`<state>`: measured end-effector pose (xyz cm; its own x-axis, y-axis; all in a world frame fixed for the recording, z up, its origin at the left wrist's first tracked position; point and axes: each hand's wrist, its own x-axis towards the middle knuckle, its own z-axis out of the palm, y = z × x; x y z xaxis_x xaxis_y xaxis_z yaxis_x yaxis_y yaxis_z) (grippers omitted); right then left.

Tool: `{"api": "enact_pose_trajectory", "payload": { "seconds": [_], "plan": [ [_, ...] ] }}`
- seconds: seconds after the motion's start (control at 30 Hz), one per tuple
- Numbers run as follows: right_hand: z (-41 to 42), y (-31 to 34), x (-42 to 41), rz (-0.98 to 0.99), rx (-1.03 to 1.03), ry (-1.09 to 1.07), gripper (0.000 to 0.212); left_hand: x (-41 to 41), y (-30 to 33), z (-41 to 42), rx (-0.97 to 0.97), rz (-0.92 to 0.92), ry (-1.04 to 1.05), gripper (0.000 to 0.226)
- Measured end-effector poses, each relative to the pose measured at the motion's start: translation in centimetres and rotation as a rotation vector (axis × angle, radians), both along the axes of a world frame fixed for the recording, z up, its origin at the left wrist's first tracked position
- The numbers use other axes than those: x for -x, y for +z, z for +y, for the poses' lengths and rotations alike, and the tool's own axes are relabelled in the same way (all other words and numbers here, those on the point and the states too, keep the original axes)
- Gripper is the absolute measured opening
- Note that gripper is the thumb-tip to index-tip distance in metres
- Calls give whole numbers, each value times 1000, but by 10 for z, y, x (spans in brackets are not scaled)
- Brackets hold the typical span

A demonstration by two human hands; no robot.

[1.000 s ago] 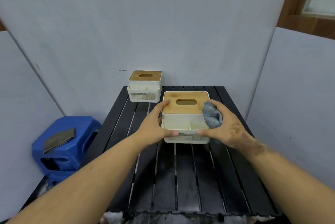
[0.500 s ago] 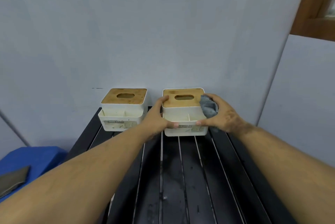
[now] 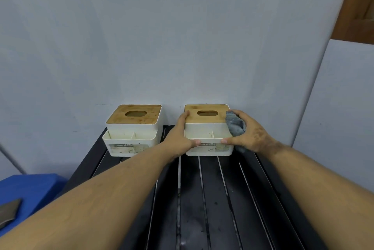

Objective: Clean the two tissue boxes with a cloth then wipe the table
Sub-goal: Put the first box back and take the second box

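Pale grey walls are closing in behind a black slatted bench (image 3: 204,199), seen from the single head camera looking forward and down. Two white tissue boxes with wooden lids are sitting side by side at the far edge, close to the wall.

I am gripping the right tissue box (image 3: 206,128) from both sides. My left hand (image 3: 179,138) is curling around its left wall, fingers reaching up to the lid's edge and thumb pressing on the front rim. My right hand (image 3: 249,131) is clasping the right wall in the same way, thumb on the front rim, while bunching a grey cloth (image 3: 234,126) between palm and box. Neither hand is spread flat; both are wrapped on the box.

The left tissue box (image 3: 132,130) is standing untouched just beside the held one, a narrow gap between them. It lies to the left of both hands, so my left hand is the nearer one to it. Both boxes are square-on to me, their oval lid slots running left to right.

To my judgement, the held box is being set in place next to its twin, and the open slats in front of me are waiting for the cloth. That cloth is sitting in my right hand, which would have to let go of the box first.

Low on the left, a blue stool (image 3: 30,191) is carrying a dark flat object (image 3: 9,212).
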<state>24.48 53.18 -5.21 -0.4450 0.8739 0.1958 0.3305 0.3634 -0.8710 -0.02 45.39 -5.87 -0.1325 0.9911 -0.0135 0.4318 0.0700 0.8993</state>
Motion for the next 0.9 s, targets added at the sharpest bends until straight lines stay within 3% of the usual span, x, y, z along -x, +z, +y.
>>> {"api": "enact_pose_trajectory", "payload": {
  "seconds": [0.2, 0.33, 0.47, 0.6, 0.9],
  "plan": [
    [-12, 23, -13, -46, -66, 1, 99, 4, 20, -16, 18, -16, -45, 123],
    [-46, 50, -2, 3, -187, -9, 101, 35, 60, -55, -137, 98, 57, 99],
    [-80, 60, 53, -57, -229, 112, 103, 99, 80, -102, -208, 380, 99, 78],
    [-97, 56, 126, -119, -328, 166, 105, 156, 77, -121, -59, 586, 140, 88],
    [-96, 13, 216, -111, -203, -16, 91, 204, 43, -100, 30, 425, 147, 108]
  ]
}}
